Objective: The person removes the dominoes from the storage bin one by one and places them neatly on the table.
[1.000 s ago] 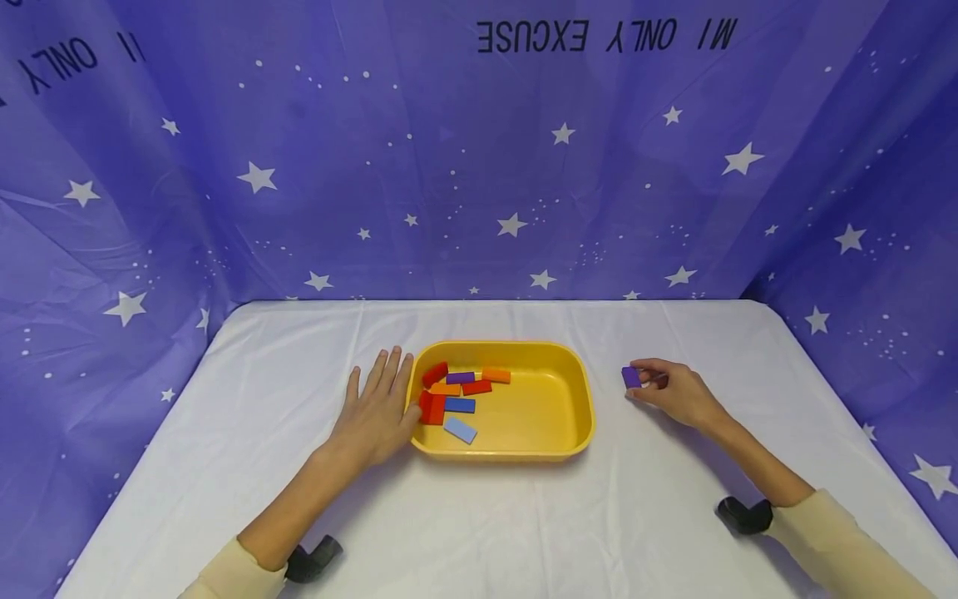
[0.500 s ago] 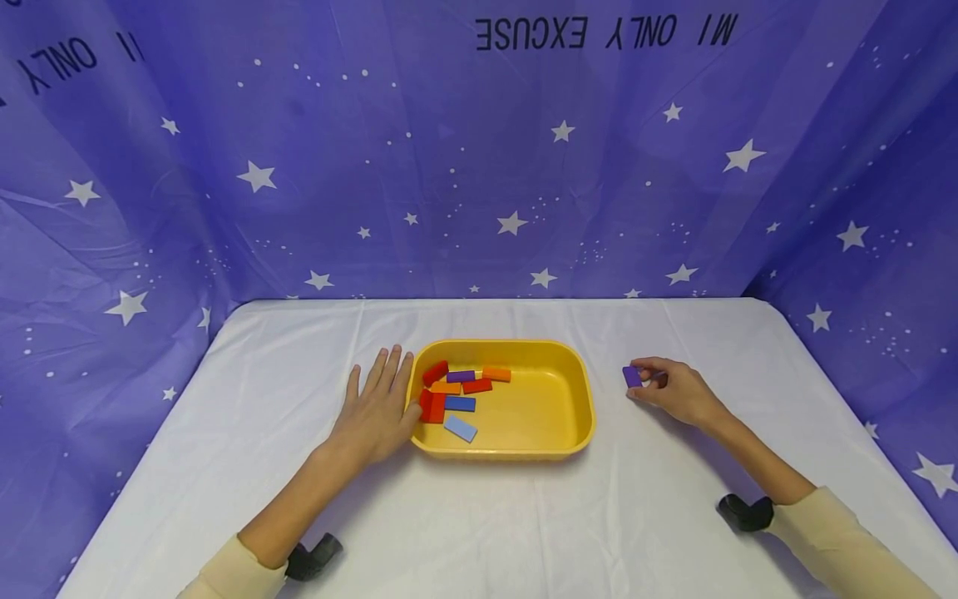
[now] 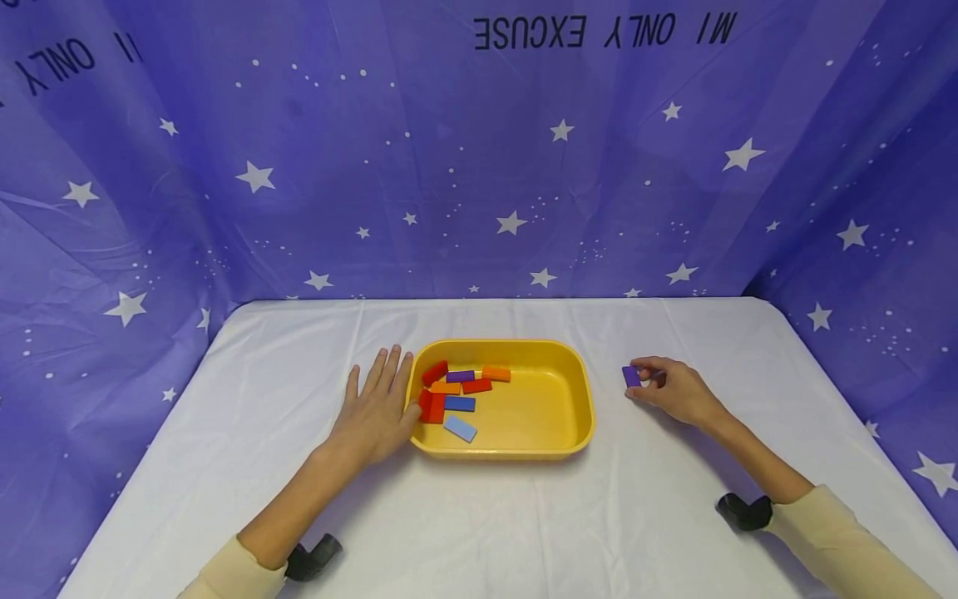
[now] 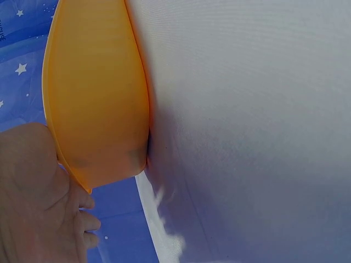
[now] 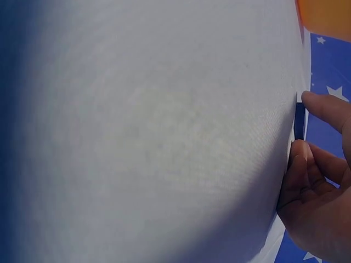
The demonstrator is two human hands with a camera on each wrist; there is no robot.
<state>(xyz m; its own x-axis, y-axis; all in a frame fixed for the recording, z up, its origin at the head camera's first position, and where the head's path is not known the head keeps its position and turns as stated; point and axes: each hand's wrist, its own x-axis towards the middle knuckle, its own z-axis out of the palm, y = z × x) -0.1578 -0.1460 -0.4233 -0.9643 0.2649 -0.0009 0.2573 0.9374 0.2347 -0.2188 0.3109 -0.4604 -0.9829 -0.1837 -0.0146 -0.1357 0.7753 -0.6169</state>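
Note:
On the white-covered table stands a yellow plastic tub (image 3: 539, 416), its left part holding several flat rectangular blocks. Among them I see a light blue block (image 3: 460, 428), a dark blue block (image 3: 460, 404), an orange block (image 3: 496, 375), a red block (image 3: 476, 386) and a purple block (image 3: 460, 377). My left hand (image 3: 377, 412) lies with fingers spread at the tub's left side, the thumb over the rim. To the right of the tub, my right hand (image 3: 677, 393) pinches another purple block (image 3: 632, 377) between thumb and fingers, close to the tabletop.
A white cloth (image 3: 509, 524) covers the table. Behind it and on both sides hangs a purple-blue curtain (image 3: 449, 166) with stars and lettering. Black wrist mounts (image 3: 744, 513) sit on both forearms, at the cuffs of the cream sleeves.

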